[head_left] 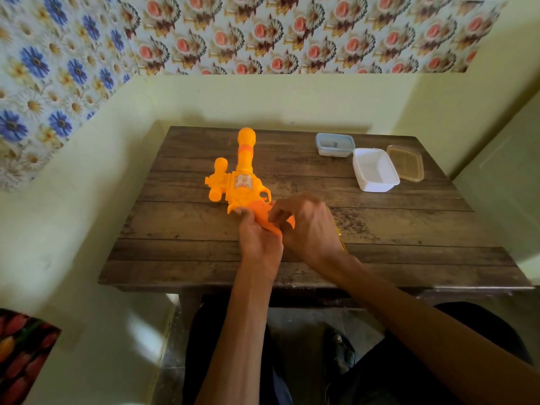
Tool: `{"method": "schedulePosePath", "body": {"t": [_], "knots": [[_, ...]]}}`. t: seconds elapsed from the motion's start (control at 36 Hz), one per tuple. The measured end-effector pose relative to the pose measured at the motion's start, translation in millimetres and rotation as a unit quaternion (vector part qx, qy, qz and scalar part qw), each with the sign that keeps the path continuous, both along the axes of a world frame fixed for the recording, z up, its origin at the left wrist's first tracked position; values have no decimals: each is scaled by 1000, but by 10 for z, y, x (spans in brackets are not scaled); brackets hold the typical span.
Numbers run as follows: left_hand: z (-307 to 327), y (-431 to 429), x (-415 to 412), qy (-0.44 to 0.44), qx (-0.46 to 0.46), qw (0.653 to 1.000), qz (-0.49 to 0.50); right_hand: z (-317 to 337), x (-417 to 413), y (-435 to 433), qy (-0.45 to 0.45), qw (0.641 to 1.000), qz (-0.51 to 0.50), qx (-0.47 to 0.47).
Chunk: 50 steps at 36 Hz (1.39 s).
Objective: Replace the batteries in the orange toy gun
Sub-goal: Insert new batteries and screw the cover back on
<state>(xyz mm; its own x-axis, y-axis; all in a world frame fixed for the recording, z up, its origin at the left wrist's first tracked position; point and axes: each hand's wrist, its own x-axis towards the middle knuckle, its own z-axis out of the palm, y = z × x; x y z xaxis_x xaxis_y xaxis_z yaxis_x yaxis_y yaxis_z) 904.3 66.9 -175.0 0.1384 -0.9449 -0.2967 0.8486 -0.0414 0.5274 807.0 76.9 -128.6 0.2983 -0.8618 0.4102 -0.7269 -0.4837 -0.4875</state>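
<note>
The orange toy gun lies on the wooden table, its barrel pointing away from me and its darker orange handle toward me. My left hand grips the handle from below and the left. My right hand curls its fingers over the handle from the right, fingertips on its surface. The hands hide most of the handle. A thin yellow object shows just past my right wrist; I cannot tell what it is. No batteries are visible.
At the back right of the table stand a lidded clear box, an open white tub and its amber lid. Walls close in behind and on both sides of the table.
</note>
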Motion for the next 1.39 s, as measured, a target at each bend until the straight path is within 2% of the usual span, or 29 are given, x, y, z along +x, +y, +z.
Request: {"method": "schedulePosePath", "body": {"t": [0.11, 0.25, 0.36, 0.44, 0.58, 0.72, 0.83, 1.0, 1.14, 1.31, 1.36, 1.39], "knots": [[23, 9, 8, -6, -9, 1000, 13, 52, 2, -66, -79, 994, 19, 69], [0, 7, 21, 7, -6, 1000, 13, 78, -24, -53, -105, 992, 35, 62], [11, 16, 26, -5, 9, 1000, 3, 54, -13, -17, 39, 999, 16, 1], [6, 6, 29, -3, 14, 1000, 3, 35, 1, 24, 136, 986, 8, -100], [80, 51, 37, -6, 36, 999, -14, -38, -44, 85, 205, 946, 53, -245], [101, 92, 35, -11, 58, 997, -40, -131, -119, 124, 254, 918, 77, -295], [136, 100, 10, -3, 54, 998, -44, -170, -132, 140, 249, 917, 73, -304], [209, 124, 17, 4, 77, 996, -35, -196, -198, 78, 281, 907, 150, -273], [256, 113, -19, 12, 68, 997, -24, -135, -263, 13, 238, 913, 170, -285], [254, 102, -40, 24, 77, 997, -8, -168, -351, -51, 236, 890, 215, -326], [238, 87, -28, 28, 78, 997, 4, -148, -355, -72, 208, 902, 221, -308], [222, 81, -18, 30, 76, 997, 11, -118, -352, -76, 175, 919, 218, -277]]}}
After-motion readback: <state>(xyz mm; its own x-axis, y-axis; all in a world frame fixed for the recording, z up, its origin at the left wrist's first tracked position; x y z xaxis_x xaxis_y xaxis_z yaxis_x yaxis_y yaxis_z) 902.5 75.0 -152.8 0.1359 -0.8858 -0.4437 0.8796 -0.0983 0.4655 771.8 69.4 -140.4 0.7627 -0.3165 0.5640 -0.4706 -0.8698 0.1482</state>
